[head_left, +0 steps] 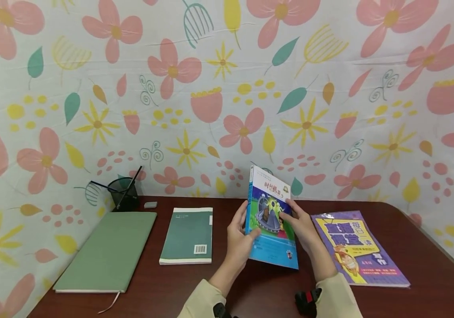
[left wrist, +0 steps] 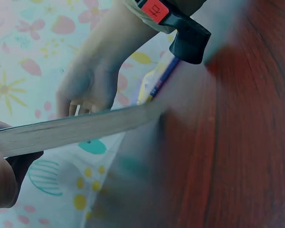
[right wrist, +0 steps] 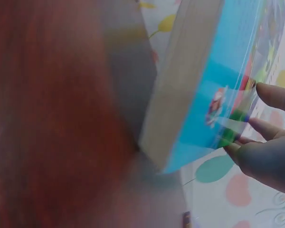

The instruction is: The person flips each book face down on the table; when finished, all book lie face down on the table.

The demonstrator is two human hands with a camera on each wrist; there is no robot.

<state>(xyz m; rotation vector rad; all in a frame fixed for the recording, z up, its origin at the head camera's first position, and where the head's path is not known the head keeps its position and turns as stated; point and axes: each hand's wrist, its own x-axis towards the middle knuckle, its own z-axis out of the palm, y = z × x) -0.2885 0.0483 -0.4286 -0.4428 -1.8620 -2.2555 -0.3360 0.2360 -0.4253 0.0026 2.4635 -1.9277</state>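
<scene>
Head view: I watch both hands lift a blue paperback with a cartoon spaceship cover [head_left: 271,221] off the dark red-brown wooden desk [head_left: 250,287], tilted up on its lower edge near the middle of the desk.
Left hand [head_left: 239,238]: fingers curled round the book's left edge, thumb on the cover.
Right hand [head_left: 300,225]: gripping the right edge, fingers spread over the cover.
Around them: a purple and yellow workbook [head_left: 360,249] lies flat just to the right; a dark green paperback with a barcode [head_left: 188,236] lies to the left; beyond it a pale green notebook with a ribbon marker [head_left: 109,251]; a black mesh pen cup [head_left: 124,193] and a small grey eraser [head_left: 150,205] sit by the flowered cloth backdrop [head_left: 227,88].
Left wrist view: blurred; the blue paperback's pale page edge [left wrist: 76,129] crosses the frame, the right hand [left wrist: 92,83] behind it pinching the far side.
Right wrist view: blurred; the book's lower corner [right wrist: 204,95] hangs above the desk, right fingertips [right wrist: 270,95] on the glossy cover.
Progress, as I judge it: three books lie laid out; this one is in hand and not yet set down or opened.
</scene>
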